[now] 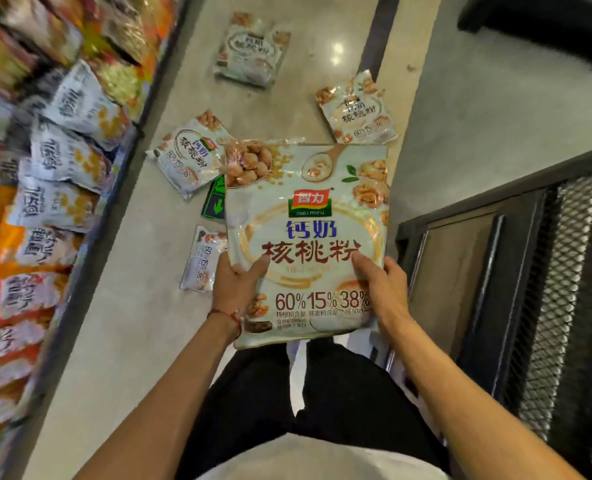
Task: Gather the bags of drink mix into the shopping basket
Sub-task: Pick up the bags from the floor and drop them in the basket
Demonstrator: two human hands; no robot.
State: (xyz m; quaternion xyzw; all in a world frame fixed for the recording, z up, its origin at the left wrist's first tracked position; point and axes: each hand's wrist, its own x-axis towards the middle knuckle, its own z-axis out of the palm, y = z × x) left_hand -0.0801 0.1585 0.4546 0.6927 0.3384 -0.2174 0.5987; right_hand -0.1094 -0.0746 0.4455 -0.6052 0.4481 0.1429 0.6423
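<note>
From the head view, both hands hold one bag of drink mix [306, 237] face-up above the floor [121, 323]: the left hand [234, 284] clasps its lower left edge, the right hand [379, 289] its lower right edge, thumbs on the front. Around that held bag, four more bags lie on the floor: one just left [199, 259], one upper left [190, 155], one upper right [357, 110], one farther beyond [251, 51]. The shelf [45, 168] stands left of it.

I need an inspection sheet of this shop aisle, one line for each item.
Surface: grey polished floor.
Job's things: large white walnut-powder bag held in both hands; four matching bags on floor, far, right, middle, near, the near one partly hidden. Basket: nothing seen.
Clutter: green floor sticker.
Grippers: left hand and right hand grip bag's lower sides.
Cables: nothing seen.
Surroundings: stocked shelf left; dark mesh rack right.
</note>
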